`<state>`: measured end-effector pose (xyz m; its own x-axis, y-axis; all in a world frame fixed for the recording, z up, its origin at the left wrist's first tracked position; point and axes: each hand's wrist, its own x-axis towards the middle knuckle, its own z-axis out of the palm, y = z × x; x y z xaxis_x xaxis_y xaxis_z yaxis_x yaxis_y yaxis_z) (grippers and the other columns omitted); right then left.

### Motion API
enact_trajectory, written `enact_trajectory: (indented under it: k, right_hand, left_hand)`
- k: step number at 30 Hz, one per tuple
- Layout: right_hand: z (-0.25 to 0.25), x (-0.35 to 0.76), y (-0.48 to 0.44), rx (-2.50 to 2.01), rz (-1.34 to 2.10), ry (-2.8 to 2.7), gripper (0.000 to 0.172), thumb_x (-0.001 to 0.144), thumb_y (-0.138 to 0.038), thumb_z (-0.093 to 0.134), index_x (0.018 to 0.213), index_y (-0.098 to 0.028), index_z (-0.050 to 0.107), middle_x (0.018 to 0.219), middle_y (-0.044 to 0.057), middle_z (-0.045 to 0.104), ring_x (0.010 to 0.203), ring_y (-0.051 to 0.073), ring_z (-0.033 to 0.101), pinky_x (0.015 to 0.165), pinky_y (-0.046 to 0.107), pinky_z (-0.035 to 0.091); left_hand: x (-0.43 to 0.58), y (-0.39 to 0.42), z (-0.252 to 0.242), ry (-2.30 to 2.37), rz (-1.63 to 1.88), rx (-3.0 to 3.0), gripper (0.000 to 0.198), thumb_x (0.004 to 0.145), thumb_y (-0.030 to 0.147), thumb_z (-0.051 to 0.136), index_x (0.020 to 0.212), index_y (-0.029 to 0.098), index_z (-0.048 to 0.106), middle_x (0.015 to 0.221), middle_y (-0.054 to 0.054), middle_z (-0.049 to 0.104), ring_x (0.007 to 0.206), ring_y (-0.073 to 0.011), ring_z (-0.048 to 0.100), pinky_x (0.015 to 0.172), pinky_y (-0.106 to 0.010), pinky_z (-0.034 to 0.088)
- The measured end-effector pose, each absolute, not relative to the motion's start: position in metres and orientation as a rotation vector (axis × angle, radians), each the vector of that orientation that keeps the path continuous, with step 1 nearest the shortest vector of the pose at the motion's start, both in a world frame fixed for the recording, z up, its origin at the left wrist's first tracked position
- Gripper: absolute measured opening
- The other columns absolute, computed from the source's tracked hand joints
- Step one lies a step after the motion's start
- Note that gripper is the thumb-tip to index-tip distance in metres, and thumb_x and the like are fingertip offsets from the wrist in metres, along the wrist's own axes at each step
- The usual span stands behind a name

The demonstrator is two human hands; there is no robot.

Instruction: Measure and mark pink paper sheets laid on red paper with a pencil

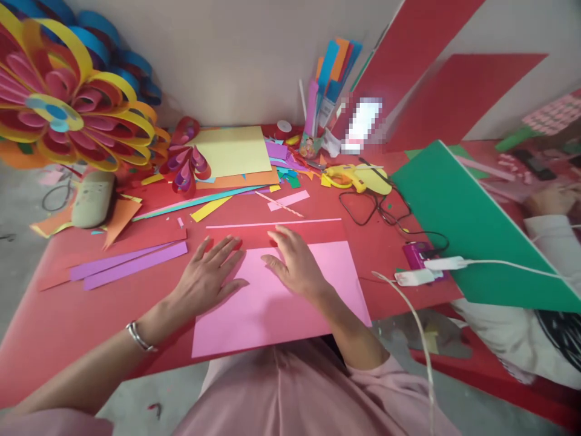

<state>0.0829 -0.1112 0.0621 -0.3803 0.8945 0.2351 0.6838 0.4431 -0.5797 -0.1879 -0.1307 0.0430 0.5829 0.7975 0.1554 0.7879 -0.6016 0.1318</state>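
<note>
A pink sheet of paper [281,309] lies on the red table in front of me, its near edge close to my body. My left hand [209,272] rests flat over the sheet's upper left part, fingers stretched out. Over the upper middle of the same sheet is my right hand [295,260], its fingers apart and slightly bent, with nothing in them. Just beyond the sheet's far edge runs a thin pink paper strip [272,223]. A striped pink stick [281,204] lies farther off, near a short pink paper piece [295,200].
Purple strips [136,266] lie to the left, below a large paper flower [59,109]. A yellow glue gun [356,175] with a black cord sits at back right. A green board [481,236] and a purple power socket [420,257] with white plugs stand right. Another person's hand [551,200] shows at far right.
</note>
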Motion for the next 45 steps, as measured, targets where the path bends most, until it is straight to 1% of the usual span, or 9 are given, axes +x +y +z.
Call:
enact_trajectory:
  k: [5, 10, 16, 21, 34, 39, 42, 43, 45]
  right_hand:
    - [0.056, 0.099, -0.135, -1.288, 0.564, -2.163, 0.058, 0.107, -0.057, 0.051, 0.154, -0.023, 0.055, 0.161, 0.018, 0.053, 0.148, 0.034, 0.052, 0.119, 0.056, 0.050]
    - [0.048, 0.119, -0.155, -1.291, 0.561, -2.178, 0.060, 0.108, -0.056, 0.049, 0.152, -0.017, 0.056, 0.162, 0.023, 0.051, 0.151, 0.036, 0.050, 0.121, 0.056, 0.049]
    - [0.028, 0.120, -0.162, -1.286, 0.536, -2.180, 0.057, 0.107, -0.053, 0.053, 0.151, -0.016, 0.058, 0.160, 0.024, 0.053, 0.151, 0.037, 0.050, 0.123, 0.059, 0.044]
    - [0.016, 0.116, -0.166, -1.260, 0.445, -2.207, 0.049, 0.104, -0.043, 0.064, 0.145, -0.016, 0.063, 0.158, 0.021, 0.057, 0.153, 0.036, 0.048, 0.127, 0.060, 0.039]
    - [0.017, 0.119, -0.168, -1.339, 0.354, -2.275, 0.046, 0.106, -0.046, 0.058, 0.141, -0.017, 0.067, 0.158, 0.018, 0.057, 0.150, 0.036, 0.051, 0.124, 0.060, 0.044]
    - [0.024, 0.112, -0.164, -1.347, 0.302, -2.311, 0.045, 0.106, -0.044, 0.058, 0.139, -0.015, 0.067, 0.158, 0.020, 0.057, 0.150, 0.036, 0.051, 0.125, 0.059, 0.043]
    - [0.038, 0.124, -0.202, -1.299, 0.196, -2.329, 0.040, 0.107, -0.040, 0.056, 0.140, -0.017, 0.065, 0.156, 0.021, 0.058, 0.147, 0.037, 0.054, 0.121, 0.063, 0.046]
    - [0.041, 0.136, -0.226, -1.260, 0.170, -2.332, 0.039, 0.107, -0.037, 0.058, 0.142, -0.020, 0.063, 0.156, 0.018, 0.059, 0.146, 0.035, 0.055, 0.121, 0.062, 0.047]
    - [0.042, 0.174, -0.289, -1.266, 0.105, -2.276, 0.046, 0.103, -0.030, 0.063, 0.148, -0.027, 0.058, 0.155, 0.014, 0.060, 0.143, 0.033, 0.058, 0.119, 0.058, 0.050]
  left_hand:
    - [-0.166, -0.153, 0.047, 1.454, 0.325, 2.760, 0.051, 0.108, 0.054, 0.049, 0.145, 0.023, 0.064, 0.159, -0.016, 0.056, 0.149, -0.0372, 0.052, 0.129, -0.070, 0.024]
    - [-0.154, -0.170, 0.040, 1.632, 0.332, 2.653, 0.049, 0.109, 0.052, 0.046, 0.141, 0.021, 0.066, 0.157, -0.016, 0.058, 0.148, -0.0372, 0.053, 0.128, -0.071, 0.023]
    - [-0.150, -0.176, 0.035, 1.722, 0.367, 2.519, 0.051, 0.108, 0.051, 0.046, 0.146, 0.020, 0.063, 0.161, -0.013, 0.055, 0.155, -0.0322, 0.046, 0.130, -0.059, 0.029]
    - [-0.147, -0.177, 0.036, 1.728, 0.413, 2.524, 0.049, 0.108, 0.047, 0.046, 0.146, 0.020, 0.063, 0.159, -0.014, 0.057, 0.153, -0.0310, 0.049, 0.129, -0.057, 0.031]
    - [-0.148, -0.183, 0.031, 1.609, 0.425, 2.561, 0.055, 0.107, 0.040, 0.052, 0.155, 0.015, 0.050, 0.165, -0.022, 0.047, 0.157, -0.0391, 0.040, 0.126, -0.065, 0.034]
    - [-0.143, -0.183, 0.045, 1.636, 0.469, 2.626, 0.047, 0.106, 0.037, 0.054, 0.146, 0.012, 0.057, 0.162, -0.027, 0.048, 0.156, -0.0446, 0.040, 0.122, -0.069, 0.037]
    - [-0.145, -0.219, 0.061, 1.412, 0.877, 2.700, 0.036, 0.101, 0.026, 0.063, 0.136, 0.018, 0.062, 0.141, -0.021, 0.066, 0.142, -0.0374, 0.057, 0.112, -0.057, 0.051]
    - [-0.149, -0.240, 0.061, 1.252, 1.066, 2.700, 0.033, 0.097, 0.021, 0.066, 0.130, 0.020, 0.065, 0.120, -0.015, 0.074, 0.124, -0.0312, 0.068, 0.101, -0.048, 0.057]
    - [-0.160, -0.294, 0.050, 0.951, 1.174, 2.621, 0.017, 0.096, 0.017, 0.065, 0.111, 0.022, 0.070, 0.087, -0.005, 0.071, 0.088, -0.0210, 0.071, 0.081, -0.035, 0.058]
